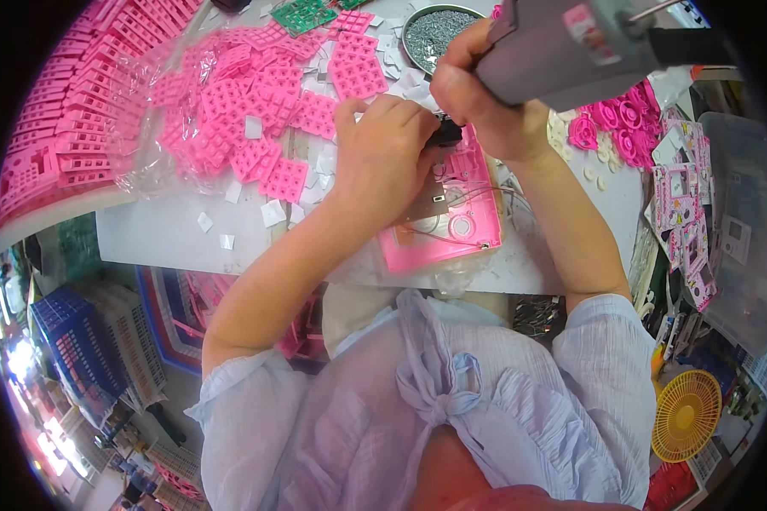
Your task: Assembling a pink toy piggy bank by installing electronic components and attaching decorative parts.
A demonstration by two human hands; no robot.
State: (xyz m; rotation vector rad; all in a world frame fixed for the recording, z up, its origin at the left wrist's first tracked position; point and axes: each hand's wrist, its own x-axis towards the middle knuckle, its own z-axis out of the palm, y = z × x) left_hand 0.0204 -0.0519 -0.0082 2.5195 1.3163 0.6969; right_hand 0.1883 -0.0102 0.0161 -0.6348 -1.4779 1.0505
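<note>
My right hand grips a thick grey electric screwdriver, which has a black cord and a metal hook at its upper end. Under both hands a shallow pink plastic casing lies on the table, with thin wires, a metal plate and a round opening inside it. My left hand is closed over the casing's far left side. Its fingertips are beside a black part below the screwdriver. What those fingers pinch is hidden by the hand, and so is the screwdriver's bit.
Pink button pads are heaped at left beside stacked pink casings. A round dish of small screws stands beyond my hands, with green circuit boards further left. Magenta rose-shaped parts and printed panels lie at right.
</note>
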